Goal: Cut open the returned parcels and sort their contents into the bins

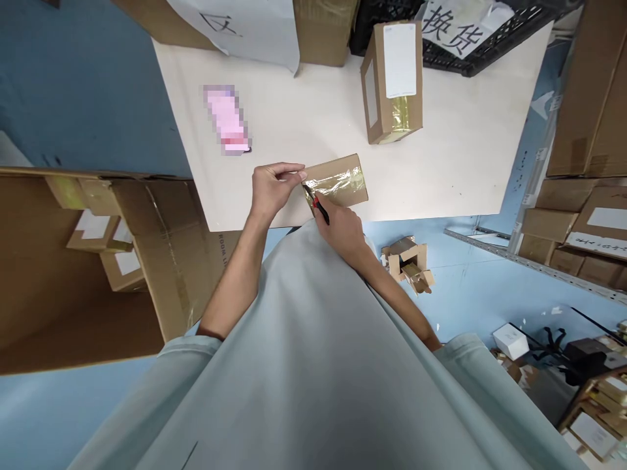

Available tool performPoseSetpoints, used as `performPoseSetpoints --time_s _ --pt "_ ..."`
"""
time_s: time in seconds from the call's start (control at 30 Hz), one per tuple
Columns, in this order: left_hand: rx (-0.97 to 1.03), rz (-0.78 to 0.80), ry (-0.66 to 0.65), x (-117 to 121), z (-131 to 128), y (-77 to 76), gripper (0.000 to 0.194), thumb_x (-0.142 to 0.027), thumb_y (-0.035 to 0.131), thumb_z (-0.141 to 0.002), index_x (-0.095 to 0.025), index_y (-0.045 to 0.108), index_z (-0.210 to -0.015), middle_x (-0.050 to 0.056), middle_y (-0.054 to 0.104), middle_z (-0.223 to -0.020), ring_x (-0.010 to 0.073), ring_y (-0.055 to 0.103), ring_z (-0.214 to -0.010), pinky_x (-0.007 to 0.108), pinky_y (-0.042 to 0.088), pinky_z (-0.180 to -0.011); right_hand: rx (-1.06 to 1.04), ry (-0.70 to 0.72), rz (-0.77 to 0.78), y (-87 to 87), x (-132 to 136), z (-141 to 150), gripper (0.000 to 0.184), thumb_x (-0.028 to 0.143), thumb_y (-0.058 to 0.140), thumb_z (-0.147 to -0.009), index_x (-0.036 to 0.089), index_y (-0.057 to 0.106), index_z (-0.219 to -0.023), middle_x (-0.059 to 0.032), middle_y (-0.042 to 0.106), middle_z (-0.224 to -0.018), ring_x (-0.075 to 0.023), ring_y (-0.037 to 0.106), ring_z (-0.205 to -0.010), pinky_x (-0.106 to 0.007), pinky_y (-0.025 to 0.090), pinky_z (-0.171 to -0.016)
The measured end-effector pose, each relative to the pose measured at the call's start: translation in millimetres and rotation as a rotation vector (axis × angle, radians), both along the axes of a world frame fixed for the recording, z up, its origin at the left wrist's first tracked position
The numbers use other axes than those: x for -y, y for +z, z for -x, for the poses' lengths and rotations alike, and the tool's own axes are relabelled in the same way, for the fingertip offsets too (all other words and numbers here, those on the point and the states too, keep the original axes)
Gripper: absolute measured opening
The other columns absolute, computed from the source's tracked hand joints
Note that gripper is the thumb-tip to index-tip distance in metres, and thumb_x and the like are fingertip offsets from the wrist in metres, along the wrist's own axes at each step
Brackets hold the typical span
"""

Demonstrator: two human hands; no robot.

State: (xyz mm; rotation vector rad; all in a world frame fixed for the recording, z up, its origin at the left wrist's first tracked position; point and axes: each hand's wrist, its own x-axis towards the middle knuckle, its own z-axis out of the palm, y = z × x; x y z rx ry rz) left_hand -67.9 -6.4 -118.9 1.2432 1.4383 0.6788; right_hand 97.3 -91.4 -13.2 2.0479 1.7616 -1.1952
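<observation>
A small cardboard box [343,173] with shiny clear tape across it lies at the front edge of the white table. My left hand [274,189] pinches the box's left corner between thumb and fingers. In my right hand [341,226] is a box cutter [321,207] with a red and black handle, its dark tip against the taped left end of the box. My palm hides part of the handle and the box's near side. Behind and to the right, a taller carton [392,111] with a white label stands on the table.
A blurred pink phone-like thing [228,121] lies on the white table [455,150], left. Along the back stand a large carton [326,32] and a black crate [470,65]. A big open carton [161,235] is at left, a torn box [409,261] on the floor, shelved boxes at right.
</observation>
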Motion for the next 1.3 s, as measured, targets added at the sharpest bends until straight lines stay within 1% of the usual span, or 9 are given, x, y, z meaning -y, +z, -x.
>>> performPoseSetpoints --time_s 0.2,0.43,0.53,0.67,0.9,0.97,1.07,1.23,1.3 --pt "0.000 -0.006 0.034 6 -3 -2.0 0.022 -0.033 0.087 -0.088 -0.022 0.091 -0.106 0.007 0.089 -0.113 0.0254 0.082 -0.103 0.043 0.069 -0.099 0.043 -0.019 0.019 2.4 6 6 0.059 0.036 0.035 -0.122 0.024 0.043 -0.180 -0.0138 0.086 -0.122 -0.0329 0.080 -0.111 -0.041 0.059 -0.098" --pt "-0.003 -0.016 0.053 8 -6 -3.8 0.016 -0.031 0.086 -0.089 -0.023 0.090 -0.103 0.006 0.088 -0.113 0.0262 0.082 -0.108 0.045 0.068 -0.104 0.180 -0.018 0.068 7.7 5 34 0.060 0.031 0.032 -0.124 0.020 0.036 -0.182 -0.0170 0.084 -0.119 -0.0320 0.082 -0.110 -0.041 0.061 -0.096" --pt "0.007 -0.026 0.048 9 -7 -6.4 0.015 -0.028 0.085 -0.090 -0.022 0.090 -0.104 0.006 0.088 -0.113 0.0262 0.081 -0.112 0.044 0.067 -0.106 0.241 -0.001 0.086 9.2 11 43 0.061 0.024 0.034 -0.122 0.020 0.035 -0.182 -0.0186 0.084 -0.121 -0.0315 0.083 -0.109 -0.041 0.062 -0.094" --pt "0.024 -0.050 0.039 15 -5 -8.6 0.015 -0.026 0.084 -0.092 -0.022 0.089 -0.105 0.007 0.087 -0.117 0.0258 0.082 -0.113 0.044 0.066 -0.109 0.273 0.044 0.159 14.1 27 42 0.064 0.013 0.035 -0.117 0.017 0.036 -0.181 -0.0195 0.084 -0.121 -0.0292 0.083 -0.108 -0.038 0.063 -0.091" --pt "0.025 -0.072 -0.020 20 -1 -7.5 0.016 -0.027 0.081 -0.095 -0.022 0.089 -0.108 0.007 0.087 -0.120 0.0232 0.081 -0.111 0.040 0.065 -0.109 0.284 0.093 0.155 26.6 45 33 0.061 0.026 0.035 -0.121 0.023 0.034 -0.182 -0.0168 0.084 -0.127 -0.0261 0.082 -0.109 -0.032 0.058 -0.088" --pt "0.013 -0.074 -0.027 16 -2 -7.3 0.016 -0.027 0.080 -0.096 -0.022 0.088 -0.109 0.007 0.087 -0.120 0.0226 0.081 -0.111 0.039 0.065 -0.108 0.276 0.038 0.089 34.1 47 26 0.060 0.032 0.031 -0.123 0.024 0.035 -0.182 -0.0158 0.085 -0.123 -0.0268 0.082 -0.105 -0.032 0.057 -0.088" --pt "-0.001 -0.080 -0.023 7 -5 -6.7 0.016 -0.027 0.079 -0.096 -0.022 0.088 -0.109 0.007 0.087 -0.121 0.0230 0.080 -0.112 0.039 0.064 -0.109 0.252 -0.136 -0.030 39.4 47 4 0.059 0.038 0.027 -0.123 0.023 0.042 -0.178 -0.0140 0.086 -0.118 -0.0294 0.081 -0.099 -0.034 0.056 -0.087" --pt "-0.040 -0.102 -0.054 -6 -10 0.0 0.021 -0.036 0.077 -0.100 -0.022 0.085 -0.114 0.008 0.085 -0.123 0.0259 0.078 -0.116 0.043 0.064 -0.110 0.193 -0.417 -0.178 23.6 42 -51 0.056 0.041 0.032 -0.120 0.020 0.056 -0.166 -0.0152 0.086 -0.119 -0.0343 0.080 -0.102 -0.039 0.057 -0.092" --pt "-0.082 -0.171 -0.071 -4 -15 6.4 0.027 -0.044 0.076 -0.103 -0.024 0.084 -0.120 0.010 0.083 -0.131 0.0298 0.075 -0.126 0.049 0.061 -0.118 0.159 -0.479 -0.205 15.3 42 -68 0.055 0.041 0.033 -0.119 0.019 0.059 -0.163 -0.0158 0.086 -0.118 -0.0347 0.081 -0.103 -0.041 0.057 -0.094"
